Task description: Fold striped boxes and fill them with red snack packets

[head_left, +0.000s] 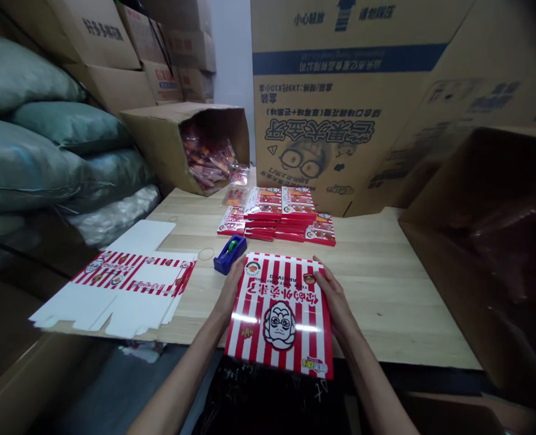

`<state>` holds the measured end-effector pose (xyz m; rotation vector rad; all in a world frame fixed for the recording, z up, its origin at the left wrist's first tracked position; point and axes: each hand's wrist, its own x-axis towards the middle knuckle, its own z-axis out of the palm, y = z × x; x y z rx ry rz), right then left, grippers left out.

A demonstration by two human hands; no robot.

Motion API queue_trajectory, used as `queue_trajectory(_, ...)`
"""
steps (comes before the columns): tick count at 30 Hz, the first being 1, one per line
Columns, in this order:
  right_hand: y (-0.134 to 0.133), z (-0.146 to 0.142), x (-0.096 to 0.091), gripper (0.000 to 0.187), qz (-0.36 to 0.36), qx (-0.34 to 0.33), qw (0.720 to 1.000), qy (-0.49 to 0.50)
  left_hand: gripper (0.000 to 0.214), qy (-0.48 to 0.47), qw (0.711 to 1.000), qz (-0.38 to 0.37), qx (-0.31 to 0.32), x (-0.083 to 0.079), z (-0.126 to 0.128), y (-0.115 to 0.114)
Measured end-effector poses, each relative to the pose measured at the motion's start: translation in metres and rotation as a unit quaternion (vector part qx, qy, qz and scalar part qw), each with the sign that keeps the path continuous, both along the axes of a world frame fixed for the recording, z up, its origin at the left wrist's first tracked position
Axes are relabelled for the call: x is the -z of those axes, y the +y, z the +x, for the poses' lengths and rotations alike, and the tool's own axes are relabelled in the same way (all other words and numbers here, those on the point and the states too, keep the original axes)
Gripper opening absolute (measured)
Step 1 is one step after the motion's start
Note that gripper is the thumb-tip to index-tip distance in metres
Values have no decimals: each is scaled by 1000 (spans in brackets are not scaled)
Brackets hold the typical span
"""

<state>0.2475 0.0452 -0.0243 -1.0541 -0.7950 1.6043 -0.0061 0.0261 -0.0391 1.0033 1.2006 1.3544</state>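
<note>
A red-and-white striped box (280, 314) with a cartoon face lies at the near edge of the wooden table (385, 272). My left hand (229, 290) presses against its left side with the fingers wrapped at the far corner. Along its right side my right hand (333, 297) grips the edge. The box hides most of both palms. A blue tape dispenser (229, 253) stands just beyond my left hand.
Flat unfolded striped cartons (122, 284) lie at the left. A stack of small red packets (281, 214) sits mid-table. A tipped cardboard box (190, 145) spills snack sticks at the back. Big cartons (340, 103) stand behind, and an open box (489, 241) at the right.
</note>
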Motion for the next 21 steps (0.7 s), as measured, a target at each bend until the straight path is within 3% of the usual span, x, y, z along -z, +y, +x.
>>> queue_trajectory(2, -1, 1, -8, 99, 38, 8, 999, -17, 57, 8, 998, 25, -57, -8, -8, -10)
queue_trajectory(4, -1, 4, -18, 98, 102, 28, 993, -46, 51, 40, 996, 56, -58, -24, -17, -12)
queue_trajectory(9, -5, 17, -48, 43, 225, 17, 960, -164, 41, 162, 977, 135, 12, -78, -30, -14)
queue_trajectory(11, -9, 23, -61, 34, 272, 6, 938, -215, 37, 205, 963, 172, 14, -98, -31, -21)
queue_trajectory(15, -21, 29, -78, 45, 315, -17, 912, -264, 32, 272, 940, 200, 56, -125, -27, -39)
queue_trajectory(21, -26, 34, -95, 49, 326, -65, 903, -272, 49, 316, 923, 187, 114, -144, -28, -45)
